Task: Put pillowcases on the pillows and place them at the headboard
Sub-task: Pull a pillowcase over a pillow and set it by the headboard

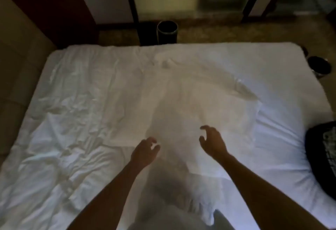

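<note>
A white pillow [190, 102] lies spread across the middle of the bed [72, 102], blurred as if in motion, its near end reaching the front edge between my arms. My left hand [144, 150] hovers over the pillow's near part, fingers curled and apart, holding nothing. A little to the right, my right hand [212, 141] is open in a claw shape above the same fabric. Neither hand clearly touches it. The padded headboard [16, 62] runs along the left side.
A dark round bin [167, 30] stands on the carpet beyond the bed's far edge. Another dark bin [320, 68] sits off the far right corner. A black patterned bag [323, 157] rests on the bed's right edge. The white sheet is rumpled on the left.
</note>
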Tool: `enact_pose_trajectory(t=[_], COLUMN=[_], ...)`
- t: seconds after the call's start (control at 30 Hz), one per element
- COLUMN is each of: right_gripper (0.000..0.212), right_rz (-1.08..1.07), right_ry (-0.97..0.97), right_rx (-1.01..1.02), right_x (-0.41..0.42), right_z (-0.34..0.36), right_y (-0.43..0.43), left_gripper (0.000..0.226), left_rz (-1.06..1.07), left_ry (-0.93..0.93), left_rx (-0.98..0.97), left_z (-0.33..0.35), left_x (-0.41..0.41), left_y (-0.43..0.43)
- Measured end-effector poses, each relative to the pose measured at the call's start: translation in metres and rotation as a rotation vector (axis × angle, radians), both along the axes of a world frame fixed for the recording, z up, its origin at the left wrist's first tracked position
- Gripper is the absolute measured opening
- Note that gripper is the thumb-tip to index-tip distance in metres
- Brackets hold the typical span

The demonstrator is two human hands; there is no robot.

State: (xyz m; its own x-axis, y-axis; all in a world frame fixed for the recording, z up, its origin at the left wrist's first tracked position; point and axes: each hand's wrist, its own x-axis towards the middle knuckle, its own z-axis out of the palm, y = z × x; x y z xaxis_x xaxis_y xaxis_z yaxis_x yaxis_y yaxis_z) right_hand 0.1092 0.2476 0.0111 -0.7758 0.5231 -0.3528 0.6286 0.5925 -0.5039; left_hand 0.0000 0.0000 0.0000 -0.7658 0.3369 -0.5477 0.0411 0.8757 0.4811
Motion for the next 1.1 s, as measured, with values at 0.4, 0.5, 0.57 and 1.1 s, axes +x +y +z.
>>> enact_pose_trajectory(t=[0.4, 0.5, 0.57, 1.1], right_gripper=[0.128, 0.142, 0.149, 0.025], right_rz=[-0.065, -0.128, -0.125, -0.110], right_ry=[-0.294, -0.375, -0.445, -0.222], right_rx=[0.015, -0.032, -0.033, 0.280], right_x=[-0.120, -0.144, -0.154, -0.165], right_z=[-0.028, -0.036, -0.043, -0.056], right_y=[0.060, 0.072, 0.079, 0.092], left_gripper=[0.105, 0.112, 0.116, 0.041], left_rz=[-0.048, -0.036, -0.031, -0.237], left_ry=[0.004, -0.040, -0.110, 0.183], left_rx=[-0.123, -0.110, -0.106, -0.139], left_z=[-0.021, -0.038, -0.050, -0.085], left_x=[-0.117, -0.138, -0.146, -0.157], left_y=[0.082, 0.105, 0.115, 0.098])
